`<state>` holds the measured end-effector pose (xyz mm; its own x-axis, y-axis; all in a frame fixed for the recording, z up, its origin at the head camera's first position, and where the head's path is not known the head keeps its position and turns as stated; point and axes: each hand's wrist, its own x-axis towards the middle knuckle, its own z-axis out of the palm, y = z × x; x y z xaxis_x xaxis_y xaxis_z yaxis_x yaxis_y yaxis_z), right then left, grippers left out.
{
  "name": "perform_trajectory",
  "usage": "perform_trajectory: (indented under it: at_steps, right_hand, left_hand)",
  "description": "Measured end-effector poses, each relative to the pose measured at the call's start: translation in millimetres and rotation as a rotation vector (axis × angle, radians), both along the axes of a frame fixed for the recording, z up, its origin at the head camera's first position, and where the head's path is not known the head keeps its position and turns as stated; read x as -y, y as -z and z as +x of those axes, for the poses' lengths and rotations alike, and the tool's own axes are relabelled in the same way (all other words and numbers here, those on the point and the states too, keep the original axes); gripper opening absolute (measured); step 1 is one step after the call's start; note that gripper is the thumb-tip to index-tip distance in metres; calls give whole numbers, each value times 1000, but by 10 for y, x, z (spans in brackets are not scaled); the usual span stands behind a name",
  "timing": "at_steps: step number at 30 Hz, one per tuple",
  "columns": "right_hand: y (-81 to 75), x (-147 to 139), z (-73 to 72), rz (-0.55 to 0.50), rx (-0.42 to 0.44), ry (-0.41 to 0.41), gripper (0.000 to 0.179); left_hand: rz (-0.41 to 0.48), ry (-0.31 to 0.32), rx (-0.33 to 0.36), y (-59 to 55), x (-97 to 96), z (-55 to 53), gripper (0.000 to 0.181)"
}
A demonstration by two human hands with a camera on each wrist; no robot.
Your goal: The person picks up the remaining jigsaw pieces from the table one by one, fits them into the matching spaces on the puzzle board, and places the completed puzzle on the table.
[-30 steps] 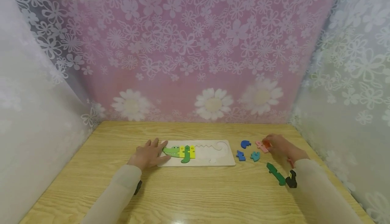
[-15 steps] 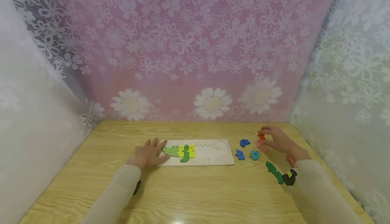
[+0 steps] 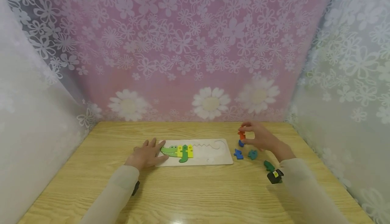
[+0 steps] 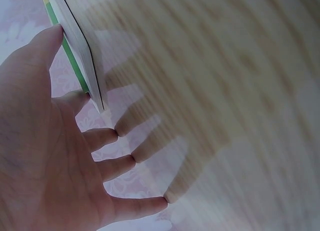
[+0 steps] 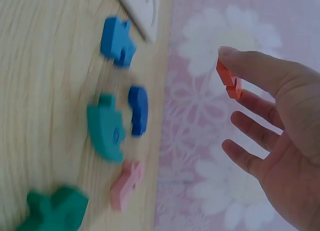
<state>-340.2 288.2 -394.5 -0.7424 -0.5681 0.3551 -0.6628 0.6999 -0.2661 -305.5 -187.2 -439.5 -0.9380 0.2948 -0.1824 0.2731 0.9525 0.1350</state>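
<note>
A pale wooden puzzle board lies on the table. In its left part sit a green crocodile head, yellow pieces and a green leg piece; the curly-tailed recess on the right is bare. My left hand rests at the board's left end, fingers spread, thumb and index fingertip touching its edge. My right hand pinches an orange puzzle piece between thumb and index finger, lifted above the table. Near it lie a dark blue curved piece, a blue piece and a teal piece.
A pink piece lies beyond the teal one in the right wrist view. A dark green piece lies partly behind the right wrist's black camera. Flowered cloth walls the table at the back and both sides.
My right hand has picked up the orange piece from beside the pink one and carried it left, over the dark blue curved piece. The left hand has stayed on the board.
</note>
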Motion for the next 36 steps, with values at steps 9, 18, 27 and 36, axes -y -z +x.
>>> perform_trajectory:
  at_steps: [9,18,27,36]
  right_hand:
    - [-8,378,29,-35,37,-35,38]
    - [103,666,0,-79,103,-64,39]
    - [216,897,-14,-115,131,-113,39]
    - [295,1081,-19,-79,171,-129,40]
  left_hand:
    - [-8,-5,-2,-34,-3,30,80]
    - [7,0,-1,-21,10,19,81]
    - [0,-2,0,11,7,11,82]
    - [5,-11,-2,-8,1,14,81]
